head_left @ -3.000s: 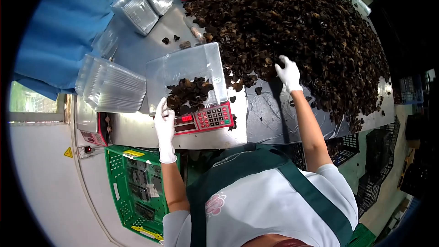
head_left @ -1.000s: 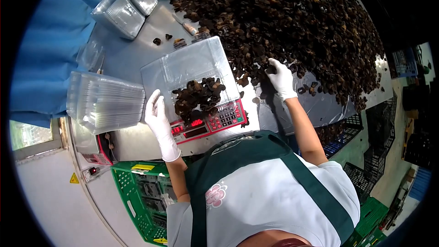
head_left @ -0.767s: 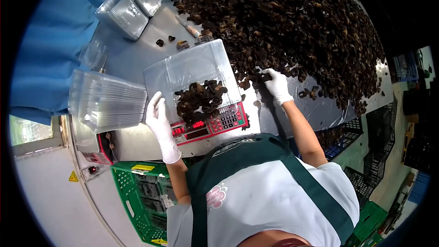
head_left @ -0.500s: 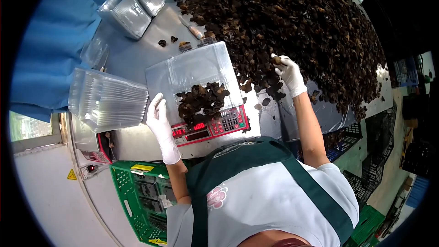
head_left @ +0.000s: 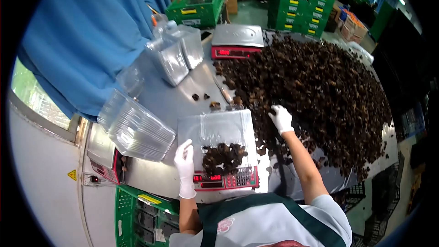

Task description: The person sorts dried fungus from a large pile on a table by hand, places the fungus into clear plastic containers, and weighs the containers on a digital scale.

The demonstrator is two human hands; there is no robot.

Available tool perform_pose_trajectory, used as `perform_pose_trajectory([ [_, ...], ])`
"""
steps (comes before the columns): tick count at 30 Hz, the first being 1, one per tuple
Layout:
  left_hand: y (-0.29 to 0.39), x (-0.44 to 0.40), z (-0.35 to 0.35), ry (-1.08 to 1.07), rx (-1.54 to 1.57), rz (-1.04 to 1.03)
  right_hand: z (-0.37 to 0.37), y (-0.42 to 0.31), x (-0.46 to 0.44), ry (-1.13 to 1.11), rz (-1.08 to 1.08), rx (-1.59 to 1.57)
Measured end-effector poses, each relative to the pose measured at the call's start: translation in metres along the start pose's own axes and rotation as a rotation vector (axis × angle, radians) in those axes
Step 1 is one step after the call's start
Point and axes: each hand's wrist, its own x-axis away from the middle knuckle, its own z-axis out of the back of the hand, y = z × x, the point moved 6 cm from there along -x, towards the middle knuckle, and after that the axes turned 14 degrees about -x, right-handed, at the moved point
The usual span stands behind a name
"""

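On a kitchen-type weighing scale (head_left: 215, 126) with red digits sits a clear plastic tray holding a heap of dark wood ear mushrooms (head_left: 224, 158). My left hand (head_left: 184, 164), in a white glove, is beside the scale's left edge, its fingers slightly apart and nothing in them. At the near left edge of a large mushroom pile (head_left: 320, 91) is my gloved right hand (head_left: 281, 120). Its thumb and fingers are apart over the mushrooms, and I see no piece between them.
Stacked clear plastic trays (head_left: 141, 130) lie left of the scale, with more clear containers (head_left: 171, 57) behind. A second scale (head_left: 238, 36) stands at the back; a knife-like tool (head_left: 222, 90) lies beside the pile. Green crates (head_left: 196, 7) stand beyond the table, another (head_left: 125, 215) below.
The head view has tilted up, showing more of the room. My right hand has gone from holding up a mushroom piece to reaching over the pile. My left hand stays beside the scale.
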Motion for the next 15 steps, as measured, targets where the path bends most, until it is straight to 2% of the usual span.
perform_pose_trajectory([
  [4, 0.001, 0.000, 0.000, 0.002, 0.066, -0.021, 0.011, 0.002, 0.016, -0.162, -0.303, -0.167],
  [7, -0.004, 0.001, -0.001, -0.013, 0.083, -0.006, 0.032, 0.012, 0.037, -0.036, -0.274, -0.247],
  [9, -0.005, 0.003, -0.001, -0.025, 0.067, -0.008, 0.045, 0.026, 0.051, 0.017, -0.349, -0.377],
  [10, -0.004, 0.004, -0.001, -0.033, 0.053, -0.011, 0.037, 0.050, 0.063, -0.002, -0.492, -0.531],
  [13, 0.002, 0.006, 0.001, -0.041, 0.057, 0.005, 0.060, 0.050, 0.090, 0.013, -0.953, -1.134],
  [15, 0.004, 0.004, 0.002, -0.040, 0.043, -0.016, 0.054, 0.074, 0.107, 0.019, -1.050, -1.473],
])
